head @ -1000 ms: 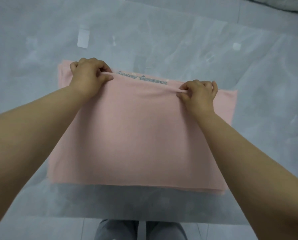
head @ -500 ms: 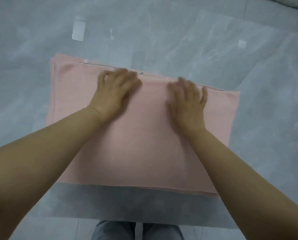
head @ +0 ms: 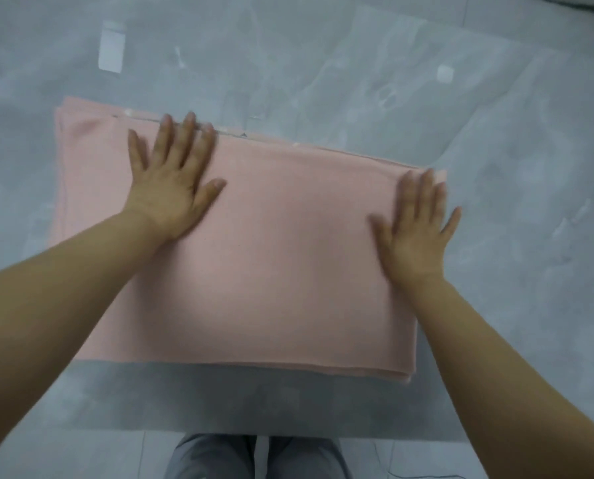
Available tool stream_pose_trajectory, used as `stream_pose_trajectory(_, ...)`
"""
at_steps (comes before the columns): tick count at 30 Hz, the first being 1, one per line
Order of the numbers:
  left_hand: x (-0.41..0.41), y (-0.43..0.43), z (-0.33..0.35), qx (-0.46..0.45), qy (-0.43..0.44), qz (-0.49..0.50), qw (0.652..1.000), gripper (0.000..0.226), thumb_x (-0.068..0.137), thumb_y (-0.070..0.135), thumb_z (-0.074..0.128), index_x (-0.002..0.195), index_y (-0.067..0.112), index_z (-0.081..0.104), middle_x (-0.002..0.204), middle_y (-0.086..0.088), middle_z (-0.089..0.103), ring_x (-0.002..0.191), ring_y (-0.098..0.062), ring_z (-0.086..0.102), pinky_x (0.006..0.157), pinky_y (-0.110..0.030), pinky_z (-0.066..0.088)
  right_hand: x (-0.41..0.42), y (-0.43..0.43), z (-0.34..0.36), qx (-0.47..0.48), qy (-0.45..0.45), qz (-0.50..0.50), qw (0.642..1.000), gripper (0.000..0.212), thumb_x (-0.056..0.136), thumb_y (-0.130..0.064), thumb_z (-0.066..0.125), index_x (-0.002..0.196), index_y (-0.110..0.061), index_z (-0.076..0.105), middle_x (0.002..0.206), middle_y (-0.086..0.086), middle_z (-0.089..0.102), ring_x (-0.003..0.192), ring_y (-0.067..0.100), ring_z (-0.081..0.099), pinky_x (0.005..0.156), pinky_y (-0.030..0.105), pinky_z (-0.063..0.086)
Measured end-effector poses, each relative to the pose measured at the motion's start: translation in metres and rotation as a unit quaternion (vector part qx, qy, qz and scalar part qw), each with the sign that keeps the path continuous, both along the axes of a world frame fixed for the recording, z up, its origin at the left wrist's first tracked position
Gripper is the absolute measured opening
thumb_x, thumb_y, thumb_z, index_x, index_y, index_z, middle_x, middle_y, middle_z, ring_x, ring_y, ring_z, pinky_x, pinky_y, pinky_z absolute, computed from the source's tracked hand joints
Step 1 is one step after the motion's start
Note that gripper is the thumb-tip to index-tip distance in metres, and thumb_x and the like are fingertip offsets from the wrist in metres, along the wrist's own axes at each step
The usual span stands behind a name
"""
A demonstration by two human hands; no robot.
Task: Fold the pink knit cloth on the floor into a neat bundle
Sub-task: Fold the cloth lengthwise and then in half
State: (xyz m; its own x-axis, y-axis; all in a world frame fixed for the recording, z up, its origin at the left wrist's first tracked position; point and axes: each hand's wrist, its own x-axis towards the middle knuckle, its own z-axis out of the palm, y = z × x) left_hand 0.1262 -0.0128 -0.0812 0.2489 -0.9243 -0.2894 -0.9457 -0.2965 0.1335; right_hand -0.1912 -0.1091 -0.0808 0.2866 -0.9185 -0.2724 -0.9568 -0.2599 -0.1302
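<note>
The folded pink cloth (head: 271, 264) lies flat on a clear sheet (head: 478, 98) on the grey floor (head: 29, 63). The left hand (head: 171, 181) presses its far edge, the right hand (head: 414, 226) its right edge, fingers spread flat.

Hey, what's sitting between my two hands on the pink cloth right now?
Nothing extra. In the head view the left hand and right hand lie flat on the pink knit cloth, with only smooth pink fabric between them.
</note>
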Motion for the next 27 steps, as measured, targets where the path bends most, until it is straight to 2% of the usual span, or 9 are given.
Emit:
stream_pose_trajectory(4,-0.043,0.050,-0.005,0.016,0.004,-0.093,0.996,0.065,0.086,0.063,0.011,0.145,0.033,0.009,0.155,0.004,0.009,0.140,-0.014,-0.019,0.100,-0.034,-0.034,-0.019,0.061,-0.005,0.058,0.003,0.121,0.991,0.068,0.085,-0.068,0.008,0.143,-0.034,0.009,0.154,0.003,0.008,0.140,0.030,0.008,0.109,0.057,0.004)
stream_pose_trajectory(7,-0.033,0.086,-0.007,0.052,-0.013,0.012,0.999,0.068,0.082,0.063,0.009,0.143,0.035,-0.001,0.155,0.008,-0.001,0.137,-0.011,-0.028,0.094,-0.032,-0.039,-0.054,0.066,-0.005,0.076,0.024,0.023,0.997,0.072,0.080,-0.073,0.000,0.142,-0.037,-0.001,0.155,0.003,0.005,0.141,0.030,0.008,0.109,0.057,0.005)
stream_pose_trajectory(10,-0.015,0.110,-0.004,0.074,-0.019,0.088,0.993,0.074,0.078,0.064,0.007,0.145,0.033,0.001,0.157,0.002,-0.003,0.143,-0.022,-0.015,0.097,-0.038,-0.034,-0.075,0.079,0.001,0.103,0.029,-0.056,0.993,0.082,0.074,-0.078,-0.003,0.141,-0.031,-0.007,0.155,0.012,0.007,0.140,0.033,0.011,0.110,0.056,0.004)
stream_pose_trajectory(13,-0.010,0.137,-0.002,0.096,-0.007,0.159,0.982,0.074,0.080,0.062,0.015,0.145,0.032,-0.002,0.157,-0.001,-0.006,0.143,-0.030,-0.009,0.108,-0.056,-0.013,-0.089,0.108,0.010,0.100,0.002,-0.082,0.992,0.091,0.078,-0.076,0.014,0.143,-0.013,0.017,0.147,0.020,0.030,0.130,0.036,0.030,0.107,0.056,0.020)
stream_pose_trajectory(15,-0.008,0.158,-0.001,0.094,0.008,0.184,0.978,0.078,0.079,0.064,0.020,0.146,0.029,-0.003,0.157,-0.006,-0.004,0.143,-0.033,-0.006,0.109,-0.051,-0.013,-0.098,0.128,0.015,0.069,-0.044,-0.099,0.992,0.086,0.080,-0.071,0.031,0.137,-0.006,0.029,0.131,0.022,0.048,0.115,0.032,0.041,0.099,0.046,0.033)
stream_pose_trajectory(18,-0.009,0.183,0.004,0.092,0.030,0.176,0.980,0.090,0.073,0.067,0.025,0.146,0.019,0.004,0.156,-0.015,0.005,0.142,-0.038,0.002,0.099,-0.020,-0.030,-0.104,0.155,0.021,0.112,-0.178,-0.240,0.948,0.068,0.079,-0.041,0.066,0.131,-0.009,0.037,0.096,0.009,0.056,0.084,0.025,0.050,0.080,0.035,0.042)
stream_pose_trajectory(21,-0.004,0.202,0.009,0.087,0.047,0.174,0.980,0.098,0.069,0.066,0.031,0.144,0.008,0.012,0.153,-0.023,0.013,0.139,-0.043,0.012,0.098,-0.011,-0.027,-0.109,0.175,0.026,0.175,-0.241,-0.327,0.897,0.020,0.082,-0.023,0.066,0.095,-0.021,0.050,0.074,-0.002,0.051,0.070,0.022,0.050,0.060,0.016,0.038)
stream_pose_trajectory(23,0.001,0.214,0.012,0.083,0.056,0.182,0.978,0.103,0.067,0.071,0.030,0.143,0.004,0.015,0.152,-0.025,0.016,0.137,-0.044,0.015,0.099,-0.010,-0.025,-0.111,0.182,0.028,0.165,-0.247,-0.365,0.882,0.019,0.084,-0.024,0.064,0.073,-0.018,0.050,0.064,0.000,0.049,0.065,0.022,0.047,0.053,0.012,0.034)
stream_pose_trajectory(27,0.010,0.232,0.015,0.117,0.049,0.127,0.984,0.113,0.060,0.090,0.007,0.145,0.016,0.018,0.154,-0.019,0.015,0.140,-0.039,0.012,0.104,-0.021,-0.026,-0.111,0.182,0.035,0.189,-0.307,-0.429,0.828,0.012,0.089,-0.016,0.057,0.098,-0.008,0.055,0.071,0.011,0.062,0.059,0.011,0.062,0.057,0.012,0.049)
